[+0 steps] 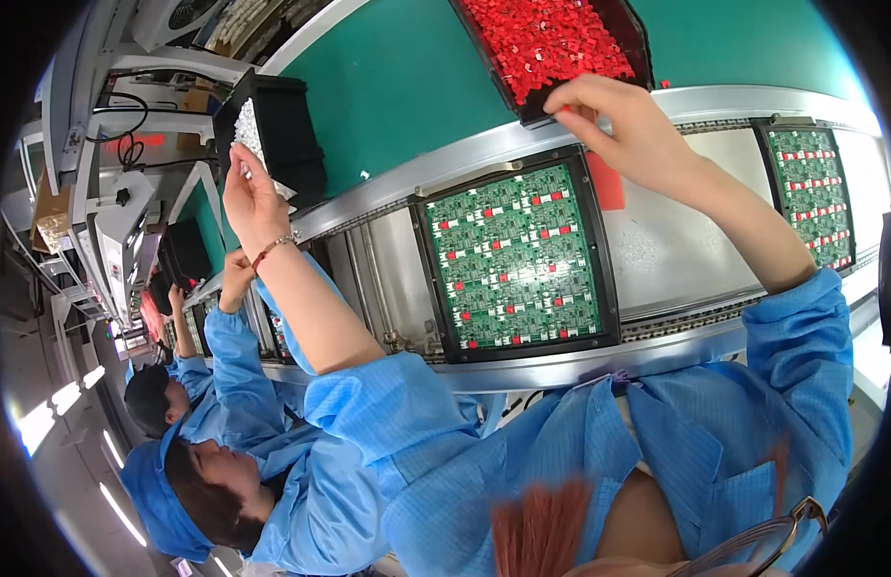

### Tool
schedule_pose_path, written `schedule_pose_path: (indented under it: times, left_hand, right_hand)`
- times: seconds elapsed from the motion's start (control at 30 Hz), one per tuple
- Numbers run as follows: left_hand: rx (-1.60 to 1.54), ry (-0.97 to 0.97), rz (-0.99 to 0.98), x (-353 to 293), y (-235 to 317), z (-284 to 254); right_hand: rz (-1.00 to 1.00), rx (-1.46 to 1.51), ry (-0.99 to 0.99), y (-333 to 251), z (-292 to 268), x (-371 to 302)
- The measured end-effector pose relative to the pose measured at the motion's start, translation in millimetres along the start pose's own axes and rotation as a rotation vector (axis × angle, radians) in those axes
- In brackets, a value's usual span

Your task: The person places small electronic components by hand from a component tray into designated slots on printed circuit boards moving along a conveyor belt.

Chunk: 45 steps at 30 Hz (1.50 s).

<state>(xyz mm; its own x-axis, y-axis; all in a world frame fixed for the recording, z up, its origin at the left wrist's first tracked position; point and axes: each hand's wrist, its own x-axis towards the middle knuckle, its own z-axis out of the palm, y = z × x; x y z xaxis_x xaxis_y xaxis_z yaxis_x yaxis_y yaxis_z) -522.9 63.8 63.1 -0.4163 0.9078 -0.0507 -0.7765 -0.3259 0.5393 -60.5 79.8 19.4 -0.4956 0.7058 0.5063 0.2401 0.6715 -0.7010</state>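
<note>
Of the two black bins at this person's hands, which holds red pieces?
The bin by the right hand: it's heaped with red pieces, while the other bin, by the left hand, holds white ones.

you can't tell whether your left hand (253,202) pinches any of the white pieces (245,130); they're too small, and your fingers cover some. the red bit (566,110) by your right hand (628,125) is too tiny to make out. the top edge cuts off the red pieces' black bin (635,43). your right wrist partly hides the red card (607,185).
</note>
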Motion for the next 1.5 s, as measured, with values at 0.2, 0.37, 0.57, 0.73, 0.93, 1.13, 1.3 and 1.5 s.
schedule_pose_path:
  times: [0.2, 0.37, 0.57, 0.73, 0.93, 1.13, 1.3, 1.5]
  left_hand:
    - [0.106, -0.164, -0.019, -66.0, -43.7, 29.0]
    - [0.016, 0.063, -0.11, -110.2, -95.9, 11.0]
    - [-0.09, -0.236, -0.33, -121.2, -122.6, -62.1]
    - [0.533, 0.096, -0.208, -140.5, -132.9, -14.6]
    - [0.581, 0.146, -0.268, -137.9, -139.0, -10.2]
    - [0.66, 0.057, -0.26, -139.2, -134.2, -18.8]
    - [0.4, -0.127, -0.386, -142.4, -125.9, -28.3]
    - [0.644, -0.004, -0.318, -147.5, -136.2, -13.2]
  right_hand:
    - [0.307, 0.132, -0.206, -8.7, -2.4, -33.4]
    - [0.406, 0.196, -0.282, -14.9, 4.2, -53.0]
    - [0.391, 0.252, -0.447, -17.6, 14.0, -67.6]
    - [0.465, 0.241, -0.385, -25.8, 26.3, -82.4]
    - [0.269, 0.039, -0.379, -36.4, 33.0, -93.3]
    - [0.219, -0.043, -0.34, -42.2, 47.5, -104.5]
    - [0.231, -0.156, -0.303, -44.2, 54.6, -104.7]
    - [0.299, -0.146, -0.284, -41.2, 55.9, -111.3]
